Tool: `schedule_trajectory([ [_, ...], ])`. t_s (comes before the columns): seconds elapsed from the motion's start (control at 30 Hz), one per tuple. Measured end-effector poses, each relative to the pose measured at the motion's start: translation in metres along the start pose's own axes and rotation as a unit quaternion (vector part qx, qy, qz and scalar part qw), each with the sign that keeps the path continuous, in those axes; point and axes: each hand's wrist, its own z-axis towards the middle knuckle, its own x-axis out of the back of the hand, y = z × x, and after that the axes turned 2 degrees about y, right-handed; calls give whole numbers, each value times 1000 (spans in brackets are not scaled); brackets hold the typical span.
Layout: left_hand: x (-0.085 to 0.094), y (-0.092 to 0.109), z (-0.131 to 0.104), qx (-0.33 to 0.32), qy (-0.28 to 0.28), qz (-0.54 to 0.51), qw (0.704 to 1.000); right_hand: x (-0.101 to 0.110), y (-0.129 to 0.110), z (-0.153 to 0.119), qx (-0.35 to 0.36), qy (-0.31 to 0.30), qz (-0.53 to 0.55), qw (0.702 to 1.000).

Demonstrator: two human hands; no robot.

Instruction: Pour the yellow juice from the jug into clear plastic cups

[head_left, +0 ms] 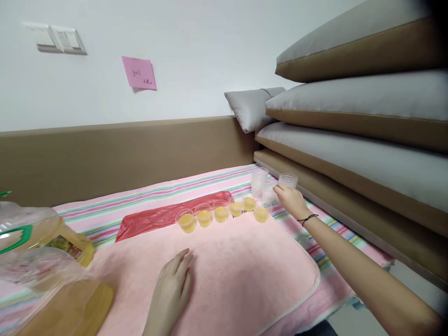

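Note:
Several small clear cups of yellow liquid [203, 217] stand in a row along the far edge of a pink mat [238, 266]. Behind the row's right end are a stack of clear cups [259, 181] and, farther right, more clear plastic pieces [288, 179]. My right hand [290, 198] is closed at these clear pieces, its fingertips together beside a translucent piece too faint to make out. Over the mat, nearer to me than the filled cups, my left hand [174, 280] has its fingers loosely spread and holds nothing.
Two large jugs of yellow liquid, one at the back [70, 238] and one in front [77, 303], are on the left. A red plastic bag [150, 218] lies behind the cups. Stacked cushions [350, 100] rise at the right, and a brown padded board [140, 156] runs along the wall.

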Motion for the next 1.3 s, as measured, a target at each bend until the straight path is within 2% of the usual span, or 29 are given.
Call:
schedule_trajectory([
  [0.1, -1, 0, 0, -3, 2, 2, 1000, 5, 2, 3, -6, 27, -5, 1000],
  [0.2, -3, 1, -1, -7, 5, -1, 1000, 20, 4, 10, -12, 60, -4, 998],
  [0.3, -5, 3, -1, -10, 6, -16, 1000, 46, 3, 15, -18, 103, 1, 995],
  [0.37, -5, 6, 0, -12, 5, -32, 999, 68, -6, 14, -6, 160, 33, 987],
  [0.43, -3, 11, 0, -8, 3, -57, 998, 88, -24, 8, 26, 218, 91, 971],
  [0.5, -1, 18, 1, 8, 2, -95, 995, 103, -53, -2, 55, 236, 155, 958],
  [0.6, 0, 28, 1, 56, -2, -166, 985, 111, -107, -21, 73, 216, 242, 943],
  [0.77, -3, 38, -1, 173, 0, -274, 946, 108, -192, -52, 80, 169, 343, 921],
  [0.87, -4, 39, 1, 230, 11, -330, 915, 108, -219, -64, 111, 161, 368, 909],
  [1.0, 1, 41, 4, 259, 21, -389, 884, 105, -228, -73, 134, 138, 428, 883],
  [1.07, 3, 42, 6, 269, 25, -400, 876, 99, -229, -77, 74, 90, 496, 860],
  [1.13, 3, 43, 7, 274, 27, -409, 870, 93, -230, -81, -46, 27, 572, 818],
  [1.2, 1, 46, 8, 264, 18, -424, 866, 87, -235, -85, -170, -41, 638, 750],
  [1.23, 1, 47, 8, 254, 12, -433, 865, 85, -238, -87, -210, -71, 666, 712],
  [1.3, 0, 50, 7, 230, 5, -450, 863, 83, -243, -90, -243, -113, 709, 652],
])
